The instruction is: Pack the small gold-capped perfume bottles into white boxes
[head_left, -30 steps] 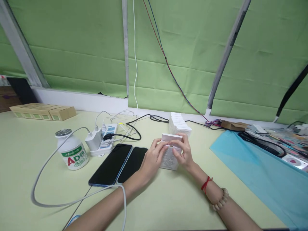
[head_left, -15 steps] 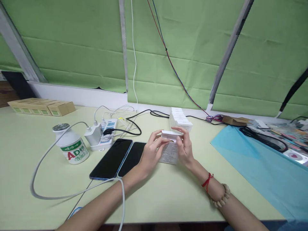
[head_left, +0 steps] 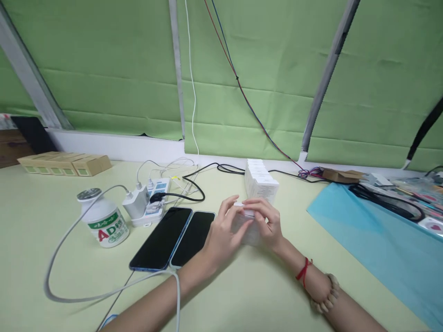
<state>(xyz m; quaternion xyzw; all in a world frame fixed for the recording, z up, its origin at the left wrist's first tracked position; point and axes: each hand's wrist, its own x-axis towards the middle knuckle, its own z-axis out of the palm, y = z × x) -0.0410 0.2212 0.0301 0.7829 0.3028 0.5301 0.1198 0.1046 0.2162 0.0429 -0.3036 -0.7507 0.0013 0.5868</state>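
A small white box (head_left: 249, 230) stands upright on the pale green table (head_left: 242, 295), between both my hands. My left hand (head_left: 223, 233) grips its left side, the fingers curled over its top. My right hand (head_left: 268, 222) wraps round its right side and top, with a red string and a bead bracelet on that wrist. Most of the box is hidden by my fingers. Just behind it sits a row of similar white boxes (head_left: 260, 180).
Two dark phones (head_left: 175, 237) lie side by side left of my hands. A white bottle (head_left: 103, 220), a power strip (head_left: 150, 199) with chargers and cables stand further left. Tan boxes (head_left: 65, 163) line the far left. A blue sheet (head_left: 377, 244) with clutter covers the right.
Both hands have closed further over the top of the white box, hiding more of it. The view has tilted slightly; the box stays on the table.
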